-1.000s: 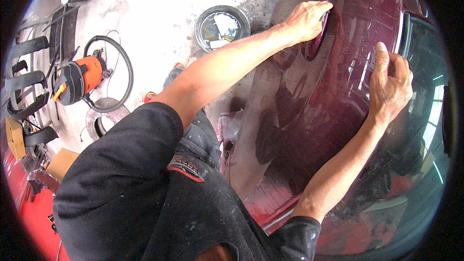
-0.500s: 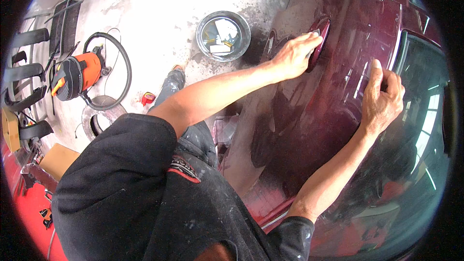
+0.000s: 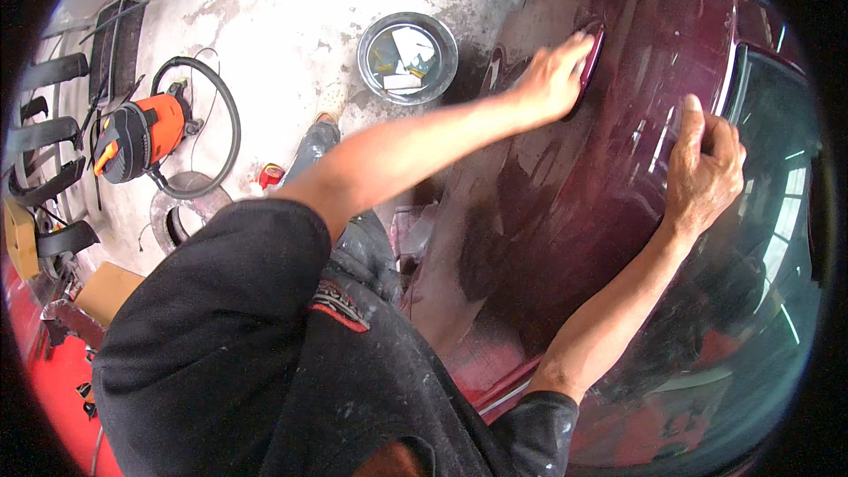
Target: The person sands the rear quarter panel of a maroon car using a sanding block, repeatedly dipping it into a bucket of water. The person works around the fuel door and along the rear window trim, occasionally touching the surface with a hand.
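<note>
My left hand (image 3: 556,75), blurred by motion, is at the maroon door handle (image 3: 592,53) of a car, fingertips on or just over it; what it might hold is unclear. Further right, my right hand (image 3: 705,155) rests by the edge of the maroon door panel (image 3: 548,238) beside the window (image 3: 764,212), thumb extended and fingers curled; anything inside them is hidden. Both forearms reach over the glossy, streaked paintwork.
Left of the car, a metal basin (image 3: 375,40) with pale pieces in liquid stands on the concrete floor (image 3: 291,26), near my foot. An orange vacuum (image 3: 159,128) with a hose, a ring-shaped object (image 3: 163,221), several black trim parts (image 3: 57,128) and cardboard (image 3: 110,291) lie farther left.
My left hand has slid down from the handle's upper end, then slightly back up along it. My right hand keeps much the same place beside the window. The view has shifted slightly.
</note>
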